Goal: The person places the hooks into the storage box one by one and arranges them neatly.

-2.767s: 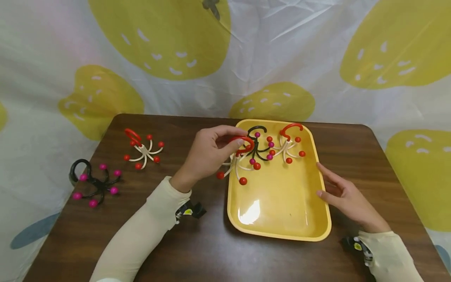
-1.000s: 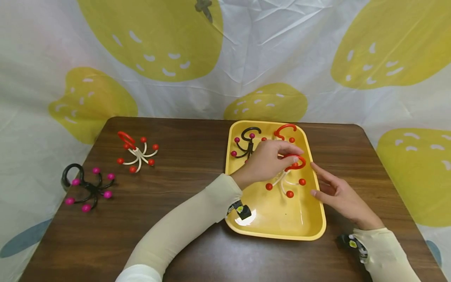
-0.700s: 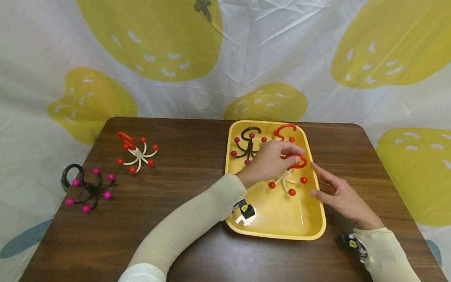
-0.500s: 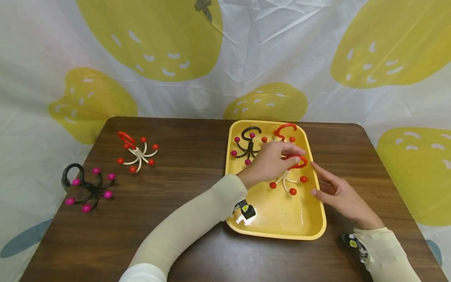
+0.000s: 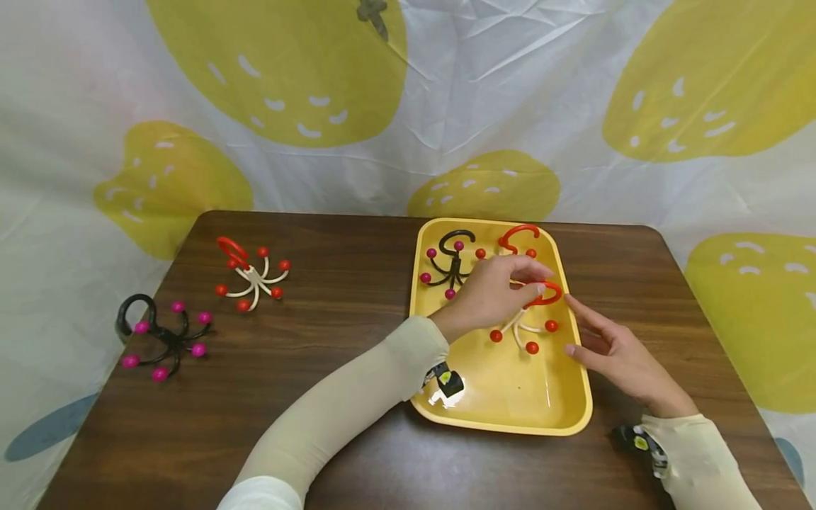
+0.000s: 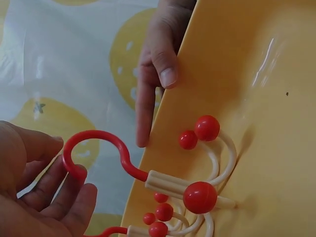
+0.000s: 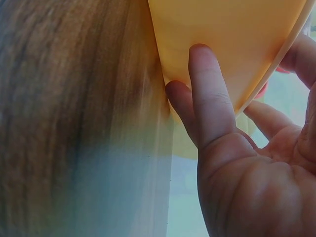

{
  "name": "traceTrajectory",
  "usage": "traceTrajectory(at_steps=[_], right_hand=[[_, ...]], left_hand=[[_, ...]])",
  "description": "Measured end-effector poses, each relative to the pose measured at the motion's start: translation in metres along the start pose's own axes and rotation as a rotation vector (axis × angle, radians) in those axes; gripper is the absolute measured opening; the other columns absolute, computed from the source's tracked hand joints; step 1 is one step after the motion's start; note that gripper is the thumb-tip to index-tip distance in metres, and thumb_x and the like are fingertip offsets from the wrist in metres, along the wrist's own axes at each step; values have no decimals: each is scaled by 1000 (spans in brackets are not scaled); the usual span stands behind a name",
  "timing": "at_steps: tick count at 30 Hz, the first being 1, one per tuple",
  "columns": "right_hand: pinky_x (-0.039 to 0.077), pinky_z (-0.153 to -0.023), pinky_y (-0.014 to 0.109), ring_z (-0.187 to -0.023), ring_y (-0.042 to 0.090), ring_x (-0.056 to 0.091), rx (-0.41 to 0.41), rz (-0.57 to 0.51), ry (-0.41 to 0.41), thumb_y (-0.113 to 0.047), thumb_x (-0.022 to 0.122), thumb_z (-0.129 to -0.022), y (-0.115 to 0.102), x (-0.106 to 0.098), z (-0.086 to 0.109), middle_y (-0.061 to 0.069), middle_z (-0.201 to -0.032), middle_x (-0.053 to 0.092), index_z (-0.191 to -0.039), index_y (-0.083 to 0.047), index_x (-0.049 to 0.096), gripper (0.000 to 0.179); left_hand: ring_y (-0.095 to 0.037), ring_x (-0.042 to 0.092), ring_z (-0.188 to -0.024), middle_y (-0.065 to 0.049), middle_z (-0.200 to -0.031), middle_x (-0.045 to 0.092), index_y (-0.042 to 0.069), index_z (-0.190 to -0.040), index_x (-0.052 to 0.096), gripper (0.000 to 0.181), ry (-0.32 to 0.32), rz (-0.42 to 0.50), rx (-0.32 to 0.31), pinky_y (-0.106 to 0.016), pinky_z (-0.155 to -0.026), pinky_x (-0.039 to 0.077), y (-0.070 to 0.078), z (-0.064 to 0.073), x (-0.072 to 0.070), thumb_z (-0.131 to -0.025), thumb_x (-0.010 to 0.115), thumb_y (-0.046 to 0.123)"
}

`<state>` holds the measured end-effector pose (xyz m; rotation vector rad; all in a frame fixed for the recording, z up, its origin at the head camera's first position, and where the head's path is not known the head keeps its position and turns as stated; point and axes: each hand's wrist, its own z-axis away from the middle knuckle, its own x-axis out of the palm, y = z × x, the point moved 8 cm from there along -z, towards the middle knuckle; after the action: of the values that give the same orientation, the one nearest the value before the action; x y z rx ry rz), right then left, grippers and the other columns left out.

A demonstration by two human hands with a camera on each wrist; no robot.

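A massager with a red hook handle and cream prongs tipped with red balls stands in the yellow tray, its balls close over the tray floor. My left hand holds the end of its hook between thumb and fingers. Behind it in the tray are a black massager with magenta balls and another red-hooked one, partly hidden by my left hand. At the tray's right side, my right hand touches the outer wall with extended fingers, seen close up in the right wrist view.
On the left of the brown table stand one more cream and red massager and a black and magenta one near the edge. A lemon-patterned cloth hangs behind the table.
My left hand has carried the massager rightward from the tray's left side to its right half and lowered it. Lately it has barely moved. The right hand stays at the tray.
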<state>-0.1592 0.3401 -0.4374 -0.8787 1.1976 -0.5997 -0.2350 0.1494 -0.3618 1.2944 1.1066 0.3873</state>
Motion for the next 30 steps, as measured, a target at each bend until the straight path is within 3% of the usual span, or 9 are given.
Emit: traceTrajectory(at_steps=[4, 11, 18, 25, 28, 30], right_hand=[[58, -91, 19, -137, 50, 55, 1, -2, -3, -20, 72, -102, -1, 1, 0, 26, -168, 36, -170, -22, 25, 83], [58, -91, 19, -135, 50, 56, 6, 10, 11, -21, 73, -102, 1, -1, 0, 28, -162, 43, -170, -23, 26, 83], [57, -91, 19, -132, 25, 62, 2, 5, 8, -20, 74, -101, 0, -1, 0, 28, -162, 43, -170, -22, 26, 83], [57, -91, 18, -138, 49, 53, 9, 15, 0, -20, 74, -101, -1, -2, 0, 26, -168, 35, -170, -23, 25, 84], [57, -91, 18, -138, 47, 54, 13, 15, 0, -20, 74, -101, 0, -2, 0, 26, -168, 35, -170, -23, 25, 84], [57, -91, 17, -137, 36, 58, 11, 13, 1, -21, 74, -101, 0, -2, 0, 26, -168, 36, -170, -24, 26, 84]], left_hand=[[-3, 72, -106, 3, -120, 77, 18, -122, 76, 20, 30, 52, 16, -13, -84, 57, -2, 1, -7, -103, 71, 19], [-4, 71, -103, -2, -119, 78, 13, -121, 77, 20, 92, 92, 106, -15, -84, 58, 1, 8, -26, -102, 72, 16], [-7, 71, -103, -2, -117, 78, 12, -119, 77, 19, 138, 111, 139, -19, -80, 60, 4, 18, -49, -101, 73, 17], [-17, 74, -99, -9, -117, 77, 6, -119, 76, 20, 191, 197, 132, -26, -75, 63, 3, 31, -73, -101, 73, 13], [-18, 75, -97, -11, -114, 77, 4, -119, 75, 20, 227, 194, 149, -24, -82, 62, 2, 36, -84, -101, 72, 11], [-18, 75, -97, -11, -113, 78, 5, -119, 76, 20, 255, 178, 158, -23, -84, 61, 2, 40, -92, -100, 73, 12]])
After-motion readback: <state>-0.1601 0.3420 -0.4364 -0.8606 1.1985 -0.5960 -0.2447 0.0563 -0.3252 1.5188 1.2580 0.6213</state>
